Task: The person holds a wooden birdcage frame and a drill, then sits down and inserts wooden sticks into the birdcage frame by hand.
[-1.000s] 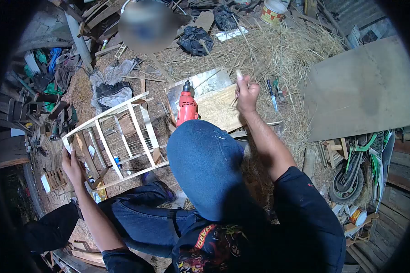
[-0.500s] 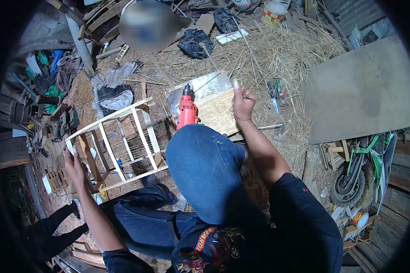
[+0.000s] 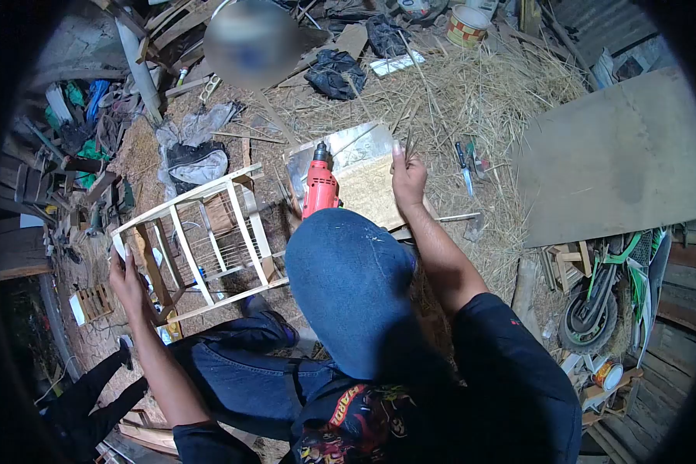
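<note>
My left hand [image 3: 130,290] grips the near left corner of a pale wooden frame [image 3: 185,246], which has crossbars and thin rods at its right part. Raised above a light wooden board [image 3: 363,188], my right hand [image 3: 410,179] is closed round several thin sticks [image 3: 409,147], with the thumb pointing up. A red drill [image 3: 319,189] lies on the board beside my knee, its black chuck pointing away from me.
A knife [image 3: 464,166] lies on straw at the right. Beyond it are a large flat panel [image 3: 615,155] and a green toy-like motorbike [image 3: 595,301]. Black bags [image 3: 336,75] and a bucket [image 3: 466,26] lie ahead. Another person's legs [image 3: 93,402] show lower left.
My right hand has come lower and slightly left with the sticks. The frame has shifted a little in my left hand. The other person's legs have moved at the lower left.
</note>
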{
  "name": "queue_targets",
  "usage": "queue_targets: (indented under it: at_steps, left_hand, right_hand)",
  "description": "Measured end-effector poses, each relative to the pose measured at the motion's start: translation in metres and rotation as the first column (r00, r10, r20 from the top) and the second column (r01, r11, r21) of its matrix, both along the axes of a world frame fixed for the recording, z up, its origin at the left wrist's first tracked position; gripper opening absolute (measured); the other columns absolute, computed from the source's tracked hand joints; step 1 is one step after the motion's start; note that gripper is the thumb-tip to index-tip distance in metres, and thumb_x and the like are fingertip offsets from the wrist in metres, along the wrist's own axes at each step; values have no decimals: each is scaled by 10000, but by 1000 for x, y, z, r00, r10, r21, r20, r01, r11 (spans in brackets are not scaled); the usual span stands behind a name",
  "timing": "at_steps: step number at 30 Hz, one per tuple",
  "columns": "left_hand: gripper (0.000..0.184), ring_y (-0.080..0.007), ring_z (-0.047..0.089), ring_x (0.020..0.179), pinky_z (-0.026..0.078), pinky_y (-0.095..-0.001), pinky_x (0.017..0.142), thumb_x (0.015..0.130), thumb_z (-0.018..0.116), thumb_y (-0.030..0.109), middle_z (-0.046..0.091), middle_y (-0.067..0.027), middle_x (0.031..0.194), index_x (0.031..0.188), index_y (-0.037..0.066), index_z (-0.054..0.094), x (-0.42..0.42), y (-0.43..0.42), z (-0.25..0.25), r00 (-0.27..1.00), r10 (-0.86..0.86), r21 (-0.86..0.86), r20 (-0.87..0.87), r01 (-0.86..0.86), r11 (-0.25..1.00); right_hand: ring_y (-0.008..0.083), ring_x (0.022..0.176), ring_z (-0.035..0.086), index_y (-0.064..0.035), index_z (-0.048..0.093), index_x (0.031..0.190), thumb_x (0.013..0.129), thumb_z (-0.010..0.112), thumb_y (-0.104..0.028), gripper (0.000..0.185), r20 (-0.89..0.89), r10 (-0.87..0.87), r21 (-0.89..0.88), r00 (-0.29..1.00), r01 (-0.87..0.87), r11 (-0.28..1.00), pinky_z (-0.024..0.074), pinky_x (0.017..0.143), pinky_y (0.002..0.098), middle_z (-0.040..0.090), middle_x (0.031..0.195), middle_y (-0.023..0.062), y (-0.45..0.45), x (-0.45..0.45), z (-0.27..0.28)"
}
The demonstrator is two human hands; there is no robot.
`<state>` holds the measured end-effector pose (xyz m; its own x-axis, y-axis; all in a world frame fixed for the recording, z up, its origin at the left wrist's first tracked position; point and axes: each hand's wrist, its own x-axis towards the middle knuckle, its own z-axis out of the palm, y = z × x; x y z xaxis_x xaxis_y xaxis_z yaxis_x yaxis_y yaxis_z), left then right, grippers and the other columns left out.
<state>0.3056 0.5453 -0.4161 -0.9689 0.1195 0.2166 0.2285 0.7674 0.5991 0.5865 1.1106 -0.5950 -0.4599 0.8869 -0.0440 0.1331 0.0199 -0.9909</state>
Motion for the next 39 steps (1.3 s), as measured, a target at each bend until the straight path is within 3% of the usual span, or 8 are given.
queue_targets:
  at_steps: [4,7,8,11,15,18,22,39]
  left_hand:
    - [482,-65,473,642,389,-267,563,1041,611,259,508,10,739,1393,-63,543,-7,-10,-7,973,-105,-27,-204,101,994]
    - [493,-193,588,1181,430,-325,1033,1038,598,224,645,-198,1331,1398,-106,526,5,3,7,997,14,56,70,-18,998]
    - [464,-115,494,859,371,-290,749,1041,602,248,544,-72,1000,1374,-73,557,1,-1,4,998,-36,-3,-54,36,999]
    - [409,-42,375,510,282,-266,444,1045,603,286,431,57,663,1315,-22,618,-19,-17,-15,895,-229,-128,-383,194,973]
    - [397,-41,342,480,262,-267,428,1048,593,323,426,64,647,1270,-3,637,-12,-10,-8,976,-121,-32,-180,117,993]
    - [519,-175,573,788,498,-326,730,1045,588,319,652,-96,970,1378,-78,557,-5,-6,-2,969,-127,-137,-212,99,986]
    - [543,-270,619,1170,446,-364,1028,1032,596,295,653,-218,1306,1415,-84,524,18,16,21,996,-55,-145,-75,44,988]
    - [479,-263,603,1228,437,-367,1047,1044,580,249,632,-234,1342,1397,-73,541,24,21,30,997,-48,-116,-63,40,992]
  right_hand:
    - [79,638,457,-15,600,796,1035,602,-373,431,-47,47,23,998,-46,999,405,592,309,493,620,-17,7,3,-21]
    - [77,639,451,-10,620,832,1038,592,-394,437,-54,42,41,998,-40,998,408,599,303,503,630,-11,23,5,-2]
    - [118,642,503,-3,628,870,1034,589,-413,443,-28,34,130,999,-30,991,433,615,333,549,657,18,27,4,26]
    - [248,703,617,9,631,963,1033,574,-419,438,111,27,267,994,-56,962,483,677,418,641,742,111,40,7,37]
    - [493,924,667,31,589,1106,1038,525,-358,400,446,134,176,885,-233,956,501,833,567,689,926,290,29,27,6]
    - [516,927,652,60,551,1096,1045,492,-299,368,671,203,165,713,-411,897,504,855,586,672,970,322,7,34,-24]
    - [452,973,655,49,580,1092,1021,553,-269,327,764,117,175,634,-378,909,509,894,523,650,1027,280,-17,36,-25]
    - [363,1058,587,16,662,1143,912,691,-349,433,731,-66,455,679,-414,789,493,920,443,632,1083,195,-28,50,-39]
